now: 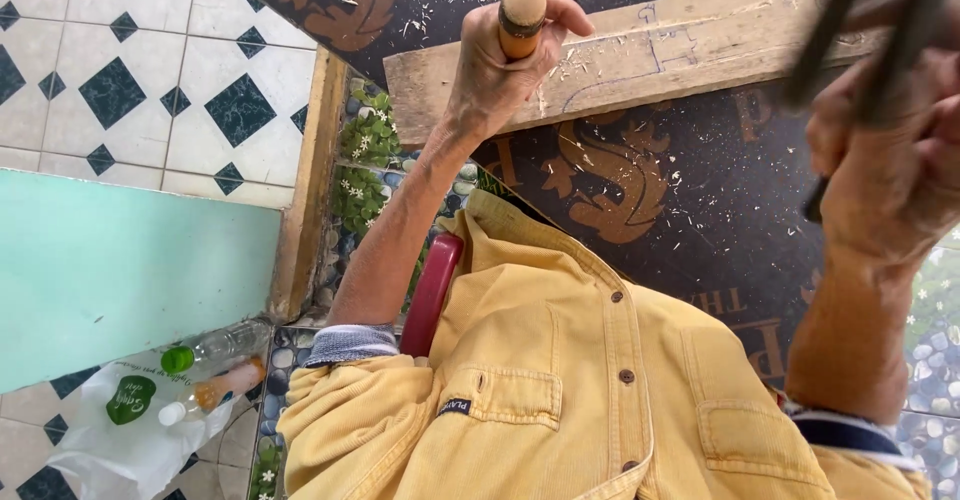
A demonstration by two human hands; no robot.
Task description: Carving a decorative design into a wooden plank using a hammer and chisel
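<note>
Wooden plank [640,55] lay across the dark worktop [700,200] at upper centre; left hand [495,70] clamped a chisel handle [521,15] on it, right hand [890,160] gripped a blurred mallet [880,30] (carving under way).

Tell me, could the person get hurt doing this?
Maybe. The left hand grips a wooden-handled tool upright on the plank, while the right hand holds a dark, blurred tool raised. A missed blow could hit the fingers. Wood chips lie scattered; more could fly up.
</note>
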